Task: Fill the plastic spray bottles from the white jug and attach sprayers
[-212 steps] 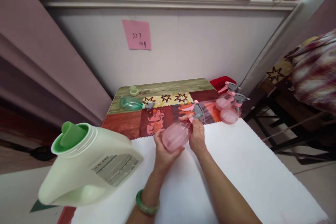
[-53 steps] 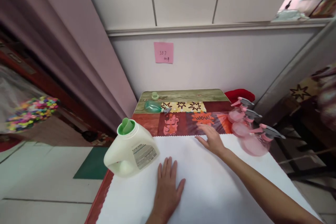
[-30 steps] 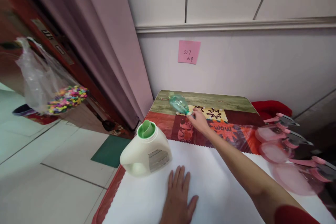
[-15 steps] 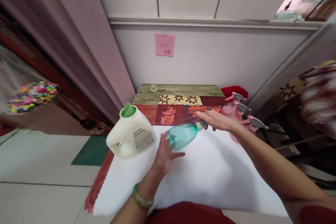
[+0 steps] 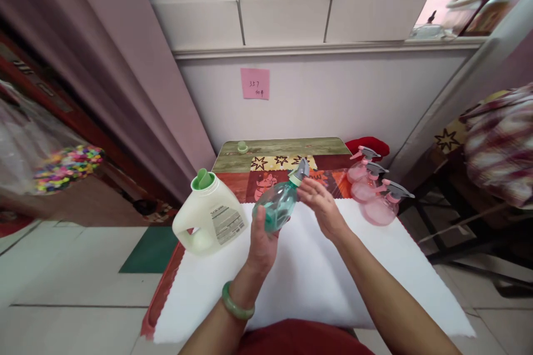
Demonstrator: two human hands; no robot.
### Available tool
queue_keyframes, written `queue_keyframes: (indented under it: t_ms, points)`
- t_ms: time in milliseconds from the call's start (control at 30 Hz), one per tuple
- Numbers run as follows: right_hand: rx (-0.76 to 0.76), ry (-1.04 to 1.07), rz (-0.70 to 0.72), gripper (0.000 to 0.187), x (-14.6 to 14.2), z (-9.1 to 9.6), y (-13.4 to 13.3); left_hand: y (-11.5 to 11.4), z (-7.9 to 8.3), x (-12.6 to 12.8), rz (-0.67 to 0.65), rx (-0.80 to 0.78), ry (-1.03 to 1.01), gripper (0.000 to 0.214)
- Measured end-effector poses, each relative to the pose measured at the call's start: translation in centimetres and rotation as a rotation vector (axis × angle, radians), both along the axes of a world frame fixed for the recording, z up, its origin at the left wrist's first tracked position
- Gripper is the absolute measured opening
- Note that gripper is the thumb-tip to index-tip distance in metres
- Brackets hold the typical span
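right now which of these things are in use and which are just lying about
In hand: green spray bottle, gripped by left hand; right hand open at its neck.
Lying about: detergent jug, pink spray bottles, green cap, pink note.

White wall [image 5: 333, 100] behind tabletop [image 5: 283, 147] far edge; pink note [image 5: 255, 84] at mid-height, tiled band [image 5: 283, 16] above moulding [image 5: 312, 49]. Mauve curtain [image 5: 137, 83] left. Pale floor tiles [image 5: 62, 272], green mat [image 5: 150, 248] off tabletop left edge. Plaid fabric [image 5: 499, 138] right.

Table [image 5: 283, 147] bears white cloth [image 5: 316, 277], detergent jug [image 5: 210, 219], pink spray bottles [image 5: 361, 188], green cap [image 5: 242, 147]
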State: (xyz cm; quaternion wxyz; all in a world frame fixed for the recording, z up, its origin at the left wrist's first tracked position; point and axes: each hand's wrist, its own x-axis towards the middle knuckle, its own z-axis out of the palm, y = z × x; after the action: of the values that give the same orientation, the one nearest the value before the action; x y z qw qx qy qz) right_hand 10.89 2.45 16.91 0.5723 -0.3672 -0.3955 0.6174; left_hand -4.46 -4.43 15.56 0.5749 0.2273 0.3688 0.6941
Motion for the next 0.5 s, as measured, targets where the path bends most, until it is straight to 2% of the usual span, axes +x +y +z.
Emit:
queue_keyframes:
  t_ms: [33,100,200,267,367,433,500]
  points:
    - [-0.019,0.039,0.086,0.042,-0.4,-0.2,-0.5,-0.2,-0.3,0.1,0.037,0.065,0.135,0.049]
    - [-0.039,0.130,0.142,0.039,-0.9,0.1,-1.1,-0.6,-1.2,0.1,0.103,0.221,0.460,0.056]
    - [-0.118,0.270,0.051,0.048,-1.2,1.1,-1.0,-1.0,-2.5,-0.6,0.190,0.598,1.022,0.091]
    - [-0.185,0.325,0.012,0.057,-1.1,1.4,-0.8,-1.1,-3.2,-1.2,0.275,0.871,1.376,0.102]
    - [-0.237,0.356,-0.003,0.058,-0.9,1.4,-0.8,-1.2,-3.5,-1.9,0.448,1.099,1.706,0.082]
    - [-0.256,0.372,-0.012,0.056,-0.9,1.4,-1.0,-1.2,-3.3,-2.0,0.549,1.142,1.786,0.068]
    - [-0.257,0.371,-0.011,0.054,-0.9,1.4,-1.1,-1.1,-2.9,-2.0,0.565,1.150,1.820,0.056]
